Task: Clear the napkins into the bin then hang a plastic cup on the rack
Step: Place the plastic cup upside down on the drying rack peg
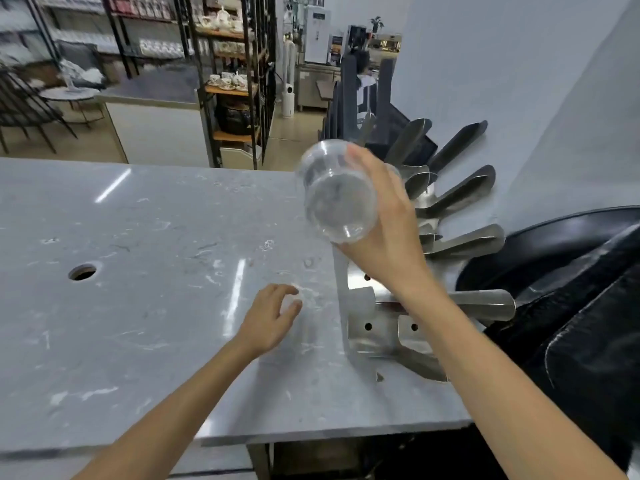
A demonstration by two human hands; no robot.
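My right hand (pixel 384 230) grips a clear plastic cup (pixel 337 192), held tilted in the air just left of the steel rack (pixel 460 199). The rack's flat metal prongs fan out to the right, and its base (pixel 384 327) stands on the grey marble counter (pixel 145 271). My left hand (pixel 270 320) hovers low over the counter, left of the rack base, with its fingers loosely curled and nothing in them. A bin lined with a black bag (pixel 568 306) stands at the right edge. No napkins are visible on the counter.
A round hole (pixel 82 272) is cut into the counter at the left. Black shelving with teaware (pixel 228 81) stands behind the counter. A pale wall runs along the right behind the rack. The counter's near edge (pixel 332 433) is close to my body.
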